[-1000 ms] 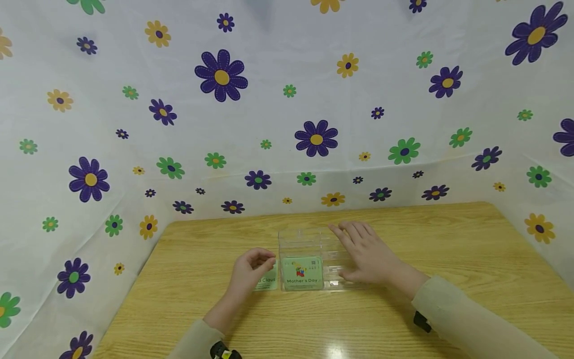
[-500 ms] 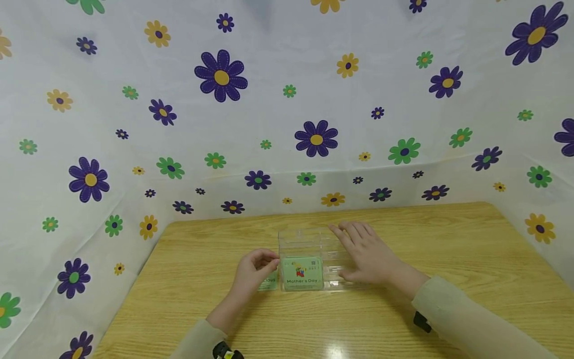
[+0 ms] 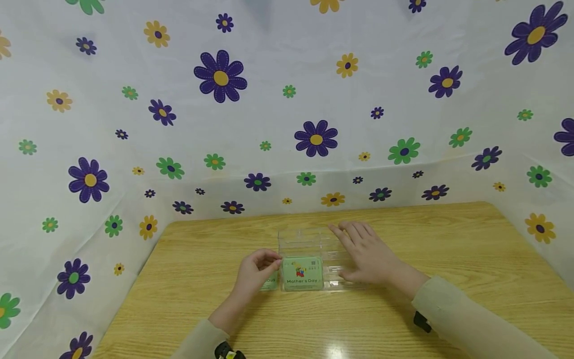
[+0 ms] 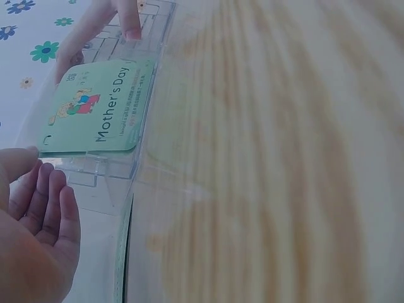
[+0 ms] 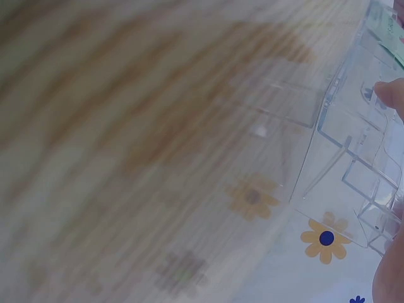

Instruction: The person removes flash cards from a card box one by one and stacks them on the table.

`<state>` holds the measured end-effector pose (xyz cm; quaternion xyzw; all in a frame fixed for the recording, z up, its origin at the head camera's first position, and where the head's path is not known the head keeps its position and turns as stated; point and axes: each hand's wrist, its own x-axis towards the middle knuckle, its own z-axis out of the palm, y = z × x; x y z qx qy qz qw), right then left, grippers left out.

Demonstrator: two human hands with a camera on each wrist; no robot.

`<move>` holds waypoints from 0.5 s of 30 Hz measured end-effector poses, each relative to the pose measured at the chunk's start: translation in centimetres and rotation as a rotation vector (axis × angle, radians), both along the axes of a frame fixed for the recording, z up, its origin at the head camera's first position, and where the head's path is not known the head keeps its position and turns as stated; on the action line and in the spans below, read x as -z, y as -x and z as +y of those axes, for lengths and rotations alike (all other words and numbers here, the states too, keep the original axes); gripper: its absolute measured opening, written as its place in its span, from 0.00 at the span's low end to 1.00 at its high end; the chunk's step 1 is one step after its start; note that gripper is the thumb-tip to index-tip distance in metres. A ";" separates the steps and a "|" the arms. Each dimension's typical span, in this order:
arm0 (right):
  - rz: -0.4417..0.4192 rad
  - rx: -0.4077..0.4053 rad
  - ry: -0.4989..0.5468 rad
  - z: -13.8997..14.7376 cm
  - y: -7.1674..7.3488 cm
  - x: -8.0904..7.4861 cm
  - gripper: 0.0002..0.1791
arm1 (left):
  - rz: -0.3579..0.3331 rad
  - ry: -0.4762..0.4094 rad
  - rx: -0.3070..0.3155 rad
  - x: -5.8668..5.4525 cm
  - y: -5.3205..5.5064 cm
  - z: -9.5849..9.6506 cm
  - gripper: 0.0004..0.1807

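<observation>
A clear plastic holder (image 3: 299,238) with several compartments lies at the middle of the table. In its left part sits a green card (image 3: 303,273) printed "Mother's Day", perhaps on top of a stack. My left hand (image 3: 252,271) has its thumb and index fingertips at this card's left edge; in the left wrist view the thumb tip meets the card's corner (image 4: 47,146). Partly covered by that hand, another green card (image 3: 270,284) lies left of the holder. My right hand (image 3: 369,257) rests spread over the holder's right part, its thumb (image 5: 388,95) touching the clear plastic.
The wooden table (image 3: 287,324) ends at the back against a white cloth (image 3: 269,114) with printed flowers, which also stands along both sides. Dark bands show at both sleeves.
My left hand has moved slightly right, from over the other green card to the Mother's Day card's left edge. My right hand has stayed in place on the holder.
</observation>
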<state>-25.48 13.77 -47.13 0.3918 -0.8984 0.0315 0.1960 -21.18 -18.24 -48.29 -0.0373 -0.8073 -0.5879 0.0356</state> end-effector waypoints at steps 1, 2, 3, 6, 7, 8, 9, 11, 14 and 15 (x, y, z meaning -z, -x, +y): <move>0.003 -0.003 0.002 0.0 0.0 0.0 0.63 | 0.001 0.001 0.000 0.0 0.0 0.0 0.04; 0.004 -0.004 0.002 0.0 0.0 0.0 0.63 | 0.002 0.002 0.000 0.0 0.0 0.1 0.04; 0.003 -0.006 0.003 0.0 0.0 0.0 0.63 | 0.004 0.002 0.000 0.0 0.0 0.1 0.04; -0.006 -0.006 0.002 0.1 0.0 0.0 0.63 | 0.014 0.010 0.002 0.0 0.0 0.3 0.04; -0.010 -0.006 0.001 0.1 0.0 0.0 0.63 | 0.018 0.012 0.005 0.0 -0.1 0.3 0.04; -0.014 -0.004 -0.001 0.1 0.0 -0.1 0.63 | 0.016 0.013 0.003 -0.1 -0.1 0.4 0.04; -0.018 -0.005 0.000 0.1 0.0 -0.1 0.63 | 0.013 0.013 0.003 -0.1 -0.1 0.4 0.04; -0.027 -0.004 -0.001 0.1 0.0 -0.1 0.62 | 0.005 0.012 0.000 -0.1 -0.1 0.4 0.04; -0.032 -0.001 -0.004 0.1 0.0 -0.2 0.62 | -0.012 0.005 -0.009 -0.2 -0.1 0.6 0.04; -0.032 -0.001 -0.005 0.1 0.0 -0.2 0.62 | -0.017 0.003 -0.012 -0.2 -0.1 0.6 0.04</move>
